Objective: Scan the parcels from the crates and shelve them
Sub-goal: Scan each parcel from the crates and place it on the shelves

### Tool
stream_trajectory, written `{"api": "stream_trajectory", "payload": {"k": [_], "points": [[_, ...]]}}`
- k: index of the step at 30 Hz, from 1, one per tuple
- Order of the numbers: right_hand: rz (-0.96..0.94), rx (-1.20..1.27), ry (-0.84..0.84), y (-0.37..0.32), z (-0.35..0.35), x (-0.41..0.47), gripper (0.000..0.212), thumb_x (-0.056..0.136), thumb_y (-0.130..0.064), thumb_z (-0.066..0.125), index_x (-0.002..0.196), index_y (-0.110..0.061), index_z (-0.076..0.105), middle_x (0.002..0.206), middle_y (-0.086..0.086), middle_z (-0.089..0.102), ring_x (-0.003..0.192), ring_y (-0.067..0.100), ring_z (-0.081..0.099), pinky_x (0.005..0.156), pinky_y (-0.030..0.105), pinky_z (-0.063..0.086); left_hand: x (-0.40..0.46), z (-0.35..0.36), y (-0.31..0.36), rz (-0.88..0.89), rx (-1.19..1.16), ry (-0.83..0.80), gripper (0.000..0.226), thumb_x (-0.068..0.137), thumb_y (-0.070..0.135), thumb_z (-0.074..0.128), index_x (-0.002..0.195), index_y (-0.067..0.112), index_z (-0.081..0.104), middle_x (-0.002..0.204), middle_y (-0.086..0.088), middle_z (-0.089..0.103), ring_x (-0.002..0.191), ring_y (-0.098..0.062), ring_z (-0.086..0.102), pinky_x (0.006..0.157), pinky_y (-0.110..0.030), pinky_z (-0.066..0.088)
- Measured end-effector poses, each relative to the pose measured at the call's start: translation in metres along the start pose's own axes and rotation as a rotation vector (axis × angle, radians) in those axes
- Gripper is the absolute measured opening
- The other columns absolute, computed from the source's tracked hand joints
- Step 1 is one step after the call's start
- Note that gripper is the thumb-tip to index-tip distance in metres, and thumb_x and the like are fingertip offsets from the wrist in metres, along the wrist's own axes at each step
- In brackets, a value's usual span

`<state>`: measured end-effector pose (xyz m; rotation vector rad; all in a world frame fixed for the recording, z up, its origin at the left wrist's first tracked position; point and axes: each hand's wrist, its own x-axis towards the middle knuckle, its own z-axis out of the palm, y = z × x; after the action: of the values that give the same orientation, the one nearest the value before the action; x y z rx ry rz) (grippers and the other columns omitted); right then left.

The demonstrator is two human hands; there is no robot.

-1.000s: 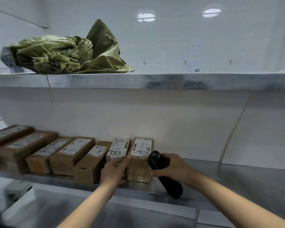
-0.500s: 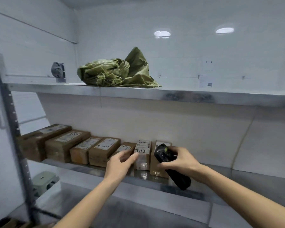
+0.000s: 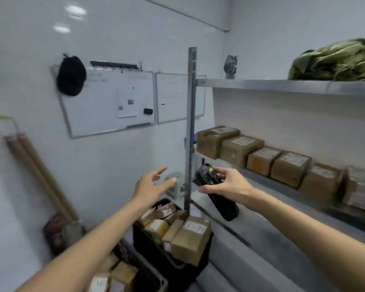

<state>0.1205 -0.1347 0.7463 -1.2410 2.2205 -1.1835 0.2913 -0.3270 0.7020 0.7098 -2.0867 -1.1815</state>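
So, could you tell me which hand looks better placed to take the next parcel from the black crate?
Probably the left hand: it is open and empty above the black crate, while the right hand grips the scanner.

Metal shelf [image 3: 261, 178], row of roughly seven parcels [image 3: 291, 168]

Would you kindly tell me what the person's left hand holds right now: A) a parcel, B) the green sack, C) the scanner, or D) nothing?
D: the left hand is open and empty above the crate, while the right hand grips the scanner.
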Motion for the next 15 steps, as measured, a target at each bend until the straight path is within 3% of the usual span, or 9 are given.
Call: {"api": "stream_trajectory", "payload": {"k": [3,6,10,12,15], "points": [[-0.017,0.011,-0.096,-0.029,0.092,0.035,0.052,0.068,-0.044,0.095,0.113,-0.030,0.071,0.090,-0.015,0.075,0.079,0.002,0.071,0.081,0.022,0.057,-0.021,-0.077,-0.059,-0.092,0.046,0.102,0.067,0.080,0.047,0.080,0.140,0.028,0.057,0.140,0.005,0.059,0.129,-0.013,0.054,0.105,-0.033,0.045],[-0.038,0.001,-0.204,-0.046,0.181,0.058,0.050,0.070,-0.044,0.094,0.111,-0.024,0.073,0.088,-0.007,0.078,0.072,0.004,0.074,0.063,0.016,0.054,-0.045,-0.134,-0.117,-0.203,0.080,0.175,0.070,0.082,0.046,0.079,0.144,0.026,0.054,0.139,0.004,0.058,0.130,-0.014,0.053,0.105,-0.032,0.043],[-0.037,-0.037,-0.352,-0.043,0.279,0.088,0.053,0.071,-0.046,0.093,0.112,-0.024,0.067,0.098,-0.008,0.075,0.089,0.009,0.072,0.081,0.026,0.059,-0.070,-0.174,-0.196,-0.344,0.070,0.262,0.072,0.081,0.046,0.080,0.144,0.022,0.054,0.136,0.002,0.060,0.126,-0.016,0.056,0.111,-0.041,0.044],[-0.024,-0.056,-0.397,-0.030,0.322,0.106,0.054,0.068,-0.049,0.094,0.110,-0.025,0.070,0.100,-0.008,0.076,0.092,0.010,0.073,0.090,0.034,0.060,-0.075,-0.182,-0.235,-0.411,0.067,0.280,0.072,0.082,0.046,0.079,0.145,0.022,0.052,0.137,0.005,0.059,0.124,-0.013,0.056,0.111,-0.037,0.043],[0.009,-0.065,-0.481,-0.001,0.378,0.134,0.041,0.070,-0.043,0.094,0.097,-0.023,0.070,0.091,-0.009,0.075,0.083,0.005,0.070,0.082,0.027,0.060,-0.075,-0.182,-0.296,-0.509,0.058,0.283,0.069,0.085,0.044,0.077,0.145,0.022,0.051,0.137,0.005,0.059,0.123,-0.013,0.056,0.106,-0.031,0.043]]}}
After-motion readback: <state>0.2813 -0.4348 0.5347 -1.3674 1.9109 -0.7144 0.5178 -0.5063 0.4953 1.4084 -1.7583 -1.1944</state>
